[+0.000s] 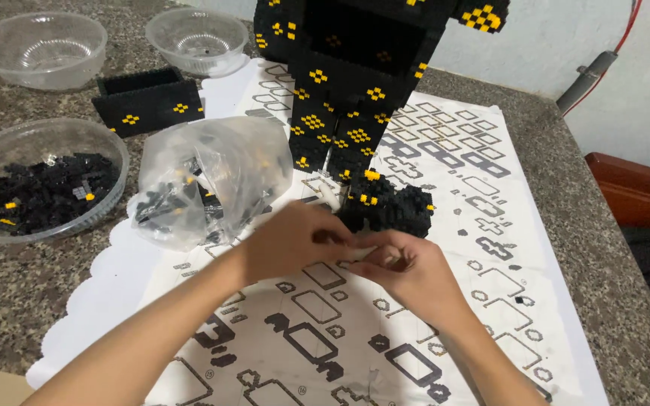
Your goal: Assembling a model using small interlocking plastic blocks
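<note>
We see our left hand [295, 239] and right hand [408, 267] meeting over the white printed instruction sheet [385, 331], fingertips pinched together on a small pale piece [362, 252] too tiny to make out. Both hands are curled shut around it. Just beyond our fingers sits a small black-and-yellow brick clump [389, 207], at the foot of the tall black brick figure with yellow diamond spots [355, 83]. To the left lies a crumpled clear plastic bag of bricks [205, 180], then a clear plastic bowl of black bricks [39, 180]. Farther back stand a black open brick box [148, 101] and two empty clear bowls [39, 49] on the speckled granite counter [9, 301].
</note>
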